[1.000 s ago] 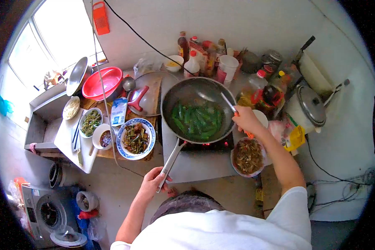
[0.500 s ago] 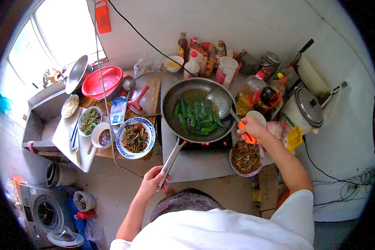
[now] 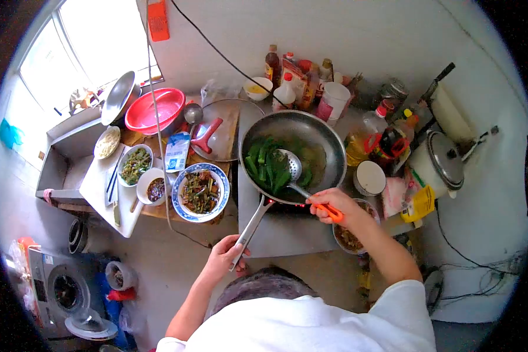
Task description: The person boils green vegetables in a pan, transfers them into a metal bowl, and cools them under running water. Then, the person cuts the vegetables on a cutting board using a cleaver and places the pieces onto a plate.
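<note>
1. Pale wall (image 3: 387,35) right across the top of the frame, and below it a grey counter (image 3: 284,237) through the centre.
2. Big, round and just right of centre sat the pan (image 3: 325,138), its handle (image 3: 254,227) slanting down towards the lower left.
3. Into that pan, and there were the greens (image 3: 267,164), bunched in its left half, up and left of the right hand, up and slightly right of the left.
4. Nearer of the two was the right hand (image 3: 341,210), fingers wrapped round the orange grip (image 3: 330,212) of a skimmer.
5. Lower and farther out, the left hand (image 3: 224,258) had its fingers curled round the pan's handle.
6. Smallest of all, the skimmer's bowl (image 3: 293,166) met the greens' right side, its shaft (image 3: 301,191) angling down-right to the right hand.
</note>
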`<action>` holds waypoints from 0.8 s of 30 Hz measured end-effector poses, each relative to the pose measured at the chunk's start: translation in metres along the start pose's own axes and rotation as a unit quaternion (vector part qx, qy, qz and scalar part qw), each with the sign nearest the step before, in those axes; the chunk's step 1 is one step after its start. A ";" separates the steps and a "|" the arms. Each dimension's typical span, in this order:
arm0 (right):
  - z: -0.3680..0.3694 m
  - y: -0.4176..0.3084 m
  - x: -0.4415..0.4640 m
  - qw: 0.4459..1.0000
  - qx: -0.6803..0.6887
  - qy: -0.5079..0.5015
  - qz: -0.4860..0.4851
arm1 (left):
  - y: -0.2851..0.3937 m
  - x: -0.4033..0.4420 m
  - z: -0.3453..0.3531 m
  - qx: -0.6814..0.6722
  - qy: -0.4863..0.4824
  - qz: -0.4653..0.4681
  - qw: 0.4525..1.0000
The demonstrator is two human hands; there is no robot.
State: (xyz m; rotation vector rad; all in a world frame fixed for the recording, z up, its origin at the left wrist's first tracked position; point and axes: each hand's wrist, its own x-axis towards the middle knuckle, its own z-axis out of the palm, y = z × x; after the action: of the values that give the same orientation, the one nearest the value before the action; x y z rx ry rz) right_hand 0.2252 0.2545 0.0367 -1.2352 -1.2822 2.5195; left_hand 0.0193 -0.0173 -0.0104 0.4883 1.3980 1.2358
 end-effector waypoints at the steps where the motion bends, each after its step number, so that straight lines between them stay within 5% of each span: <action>1: 0.005 0.003 0.004 1.000 0.008 -0.007 -0.001 | -0.002 0.000 0.002 -0.010 0.004 0.000 1.000; 6: 0.008 0.007 0.015 0.991 0.131 -0.034 0.007 | 0.000 -0.002 0.002 0.032 0.006 0.004 0.999; 10: 0.002 0.016 0.009 0.994 0.104 -0.016 -0.019 | 0.002 -0.002 0.005 0.031 0.015 0.002 0.999; 17: -0.001 0.007 -0.020 0.989 -0.135 -0.009 -0.063 | -0.007 0.003 0.004 -0.053 0.025 -0.018 0.998; 21: -0.014 0.033 -0.035 0.996 -0.086 -0.030 -0.007 | 0.001 0.002 0.011 -0.021 0.062 -0.020 0.998; 24: -0.042 0.067 -0.031 0.983 -0.182 0.029 0.013 | 0.002 0.000 0.014 0.009 0.071 0.000 0.997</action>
State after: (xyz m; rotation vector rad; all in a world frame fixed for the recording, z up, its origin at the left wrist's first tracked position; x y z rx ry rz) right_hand 0.2941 0.2264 -0.0049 -1.3807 -1.7812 2.3130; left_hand 0.0313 -0.0105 -0.0056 0.4193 1.5302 1.2795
